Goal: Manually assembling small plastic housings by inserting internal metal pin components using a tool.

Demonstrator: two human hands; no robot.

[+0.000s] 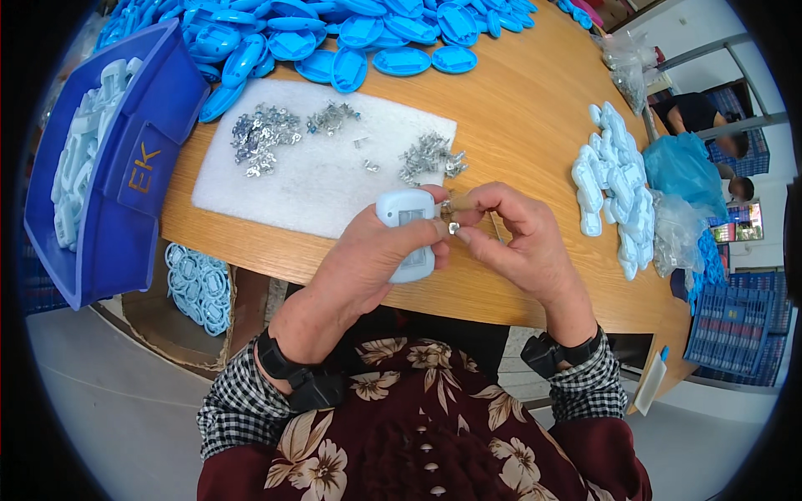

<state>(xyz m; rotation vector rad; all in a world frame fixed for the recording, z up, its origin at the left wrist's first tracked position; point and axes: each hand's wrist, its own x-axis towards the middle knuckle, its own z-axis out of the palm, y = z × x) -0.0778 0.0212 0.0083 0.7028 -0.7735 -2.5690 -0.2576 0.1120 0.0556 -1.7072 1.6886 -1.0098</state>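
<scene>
Wood counter (535, 108), white foam pad (317, 179), blue shells (334, 33) piled behind.
Left hand (368, 259) clamps a pale shell (407, 219); right hand (522, 238) pinches a metal clip (454, 226).

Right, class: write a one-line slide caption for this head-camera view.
Left hand holds a pale plastic casing while right hand fits a small metal clip above the wooden table.

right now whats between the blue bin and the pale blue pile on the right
In the head view, a white foam mat with small metal clips lies between blue bin and pale blue pile.

Pale blue plastic shell (407, 227) (upright), small metal clip (454, 226) beside
</scene>
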